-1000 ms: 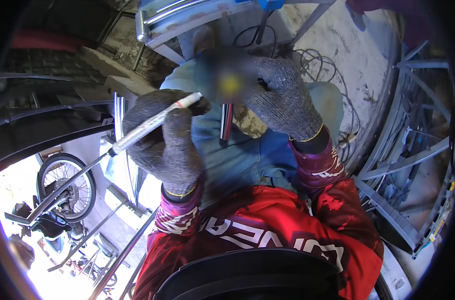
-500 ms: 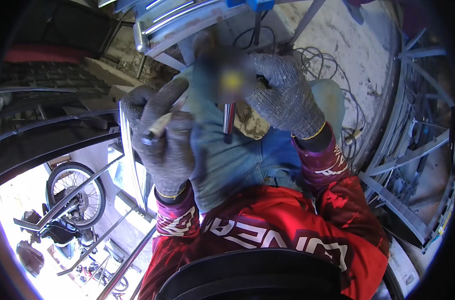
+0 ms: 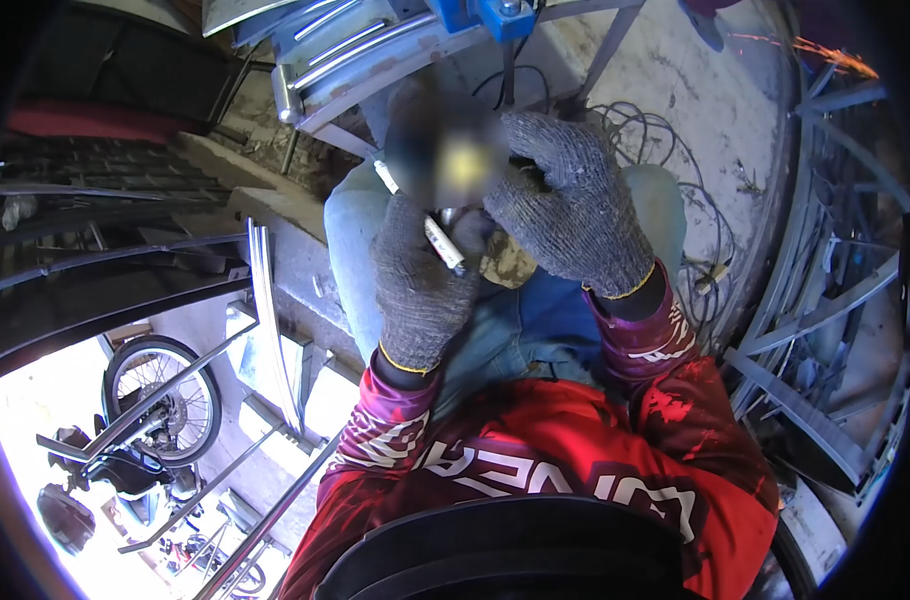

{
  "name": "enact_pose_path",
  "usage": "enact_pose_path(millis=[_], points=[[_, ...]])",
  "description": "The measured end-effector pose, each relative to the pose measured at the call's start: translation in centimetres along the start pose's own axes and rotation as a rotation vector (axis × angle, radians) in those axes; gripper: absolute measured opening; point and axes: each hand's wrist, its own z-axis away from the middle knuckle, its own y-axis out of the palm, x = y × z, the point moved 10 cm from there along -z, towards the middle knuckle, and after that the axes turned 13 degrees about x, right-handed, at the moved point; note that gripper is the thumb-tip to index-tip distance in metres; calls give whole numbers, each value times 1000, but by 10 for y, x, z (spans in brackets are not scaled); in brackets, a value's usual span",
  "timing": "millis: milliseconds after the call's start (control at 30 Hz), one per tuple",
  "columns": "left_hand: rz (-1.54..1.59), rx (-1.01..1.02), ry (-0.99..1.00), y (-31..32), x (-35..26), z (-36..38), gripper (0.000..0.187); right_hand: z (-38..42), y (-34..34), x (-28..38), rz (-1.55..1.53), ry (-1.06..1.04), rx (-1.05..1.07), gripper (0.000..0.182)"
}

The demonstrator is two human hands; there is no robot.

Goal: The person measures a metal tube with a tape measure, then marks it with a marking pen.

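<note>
Both hands wear grey knitted gloves with yellow cuffs. My left hand (image 3: 425,285) is closed round a white marker (image 3: 442,243), whose dark end points down toward my lap. Another white piece (image 3: 387,178) shows above its fingers; whether it belongs to the marker I cannot tell. My right hand (image 3: 575,200) is bent, with finger and thumb curled at the edge of a blurred round patch that has a yellow middle (image 3: 465,165). What it grips there is hidden by the blur. The two hands are close together above my jeans.
A metal bench (image 3: 375,65) with shiny tubes stands ahead. Black cable (image 3: 645,135) lies on the floor. Metal frames (image 3: 815,330) stand at the right, with orange sparks (image 3: 840,60) above. Long bars (image 3: 270,320) and a motorcycle wheel (image 3: 165,400) are at the left.
My left hand has moved right, from beside the long bars to near my right hand, with the marker still in it. Orange sparks have appeared at the upper right. The right hand has barely moved.
</note>
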Motion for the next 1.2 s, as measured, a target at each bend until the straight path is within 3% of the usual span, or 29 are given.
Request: enact_pose_path(millis=[33,100,167,233,300,367,400,533,633,700,800,1033,1100,1167,1200], points=[[-2,4,-2,1,4,1,23,2,2,0,-3,3,-2,17],[12,-102,239,-8,-10,3,21,3,4,3,37,-16,-29,22],[24,-103,215,-10,-8,5,20,1,8,2,28,0,-7,25],[352,104,-71,5,21,1,22,0,11,1,25,15,17,27],[405,157,-58,6,26,0,29,2,9,7,81,-58,-7,28],[1262,364,-178,35,33,8,31,4,8,6,48,-61,-25,27],[1295,332,-151,34,33,7,33,5,6,5,14,-65,-48,26],[1208,248,-165,30,36,2,31,4,4,6,57,-97,-62,26],[1169,222,-157,26,38,2,28,-1,15,-6,49,16,108,27],[1213,278,-212,32,43,3,27,2,5,4,30,-71,2,28],[1281,293,-114,32,35,2,29,-1,7,-4,-14,-99,82,27],[1230,282,-123,24,32,2,28,4,-2,5,67,-170,101,30],[667,349,-47,15,24,1,26,4,8,-15,-78,12,209,32],[832,335,-148,13,16,5,25,5,10,-18,-112,-37,208,32],[627,272,-91,3,14,4,24,6,10,-17,-161,-80,195,34]])
